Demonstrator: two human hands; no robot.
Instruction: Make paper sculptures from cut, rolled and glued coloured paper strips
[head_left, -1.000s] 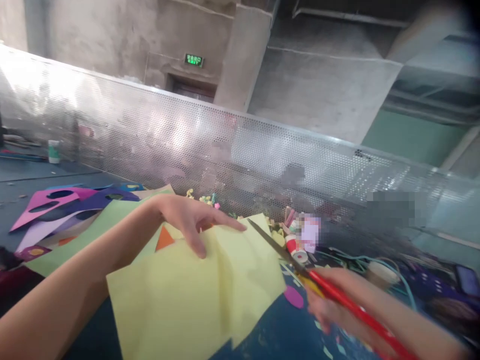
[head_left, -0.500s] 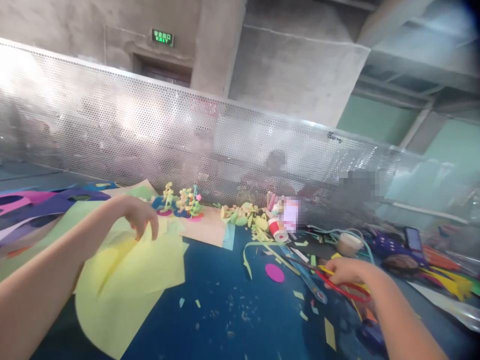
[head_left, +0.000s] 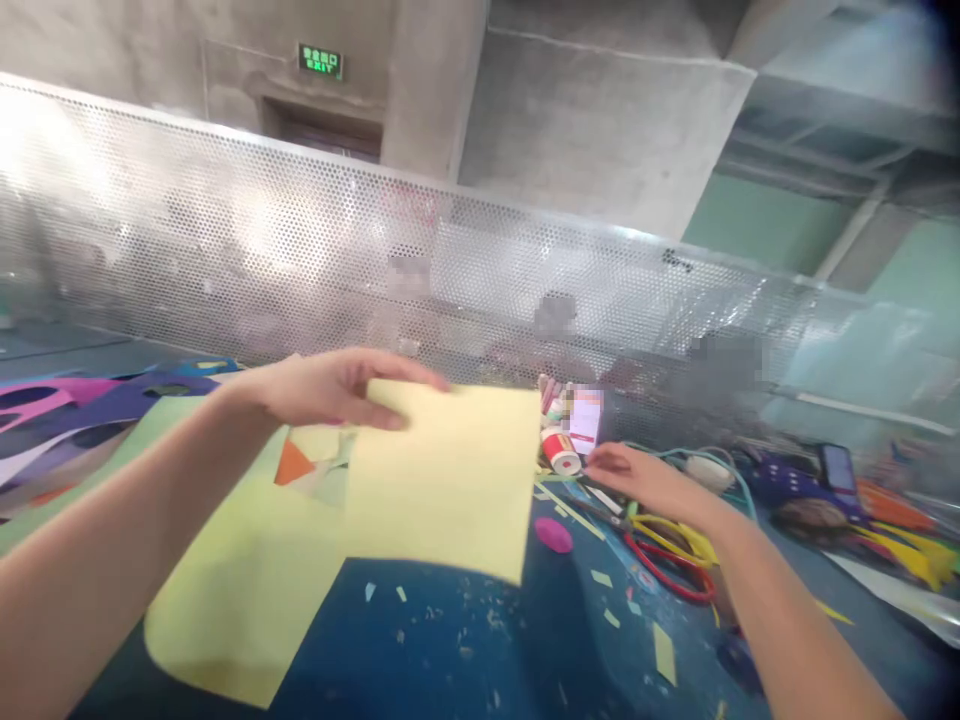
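Note:
My left hand (head_left: 352, 390) pinches the top edge of a pale yellow sheet (head_left: 442, 480), thumb in front. The sheet hangs above the blue table, hiding part of what lies behind it. Below and left of it, a larger yellow-green sheet (head_left: 232, 590) with a rounded corner lies flat. My right hand (head_left: 637, 480) hovers with loosely bent fingers apart and nothing visible in them. Its fingertips are near a red-and-white spool (head_left: 559, 452). Beneath this hand, scissors with red handles (head_left: 667, 575) lie on the table beside a yellow loop (head_left: 675, 538).
A magenta oval (head_left: 553, 535) and small paper scraps (head_left: 664, 652) dot the blue tabletop (head_left: 420, 650). An orange triangle (head_left: 292, 462) sits behind the hanging sheet. Purple and pink sheets (head_left: 60, 405) pile at left. A phone (head_left: 838, 468) stands at right. A perforated metal screen (head_left: 300, 240) runs behind.
My left hand has lifted the smaller yellow sheet and carried it right. My right hand has let go of the red-handled scissors and moved left and up toward the spool.

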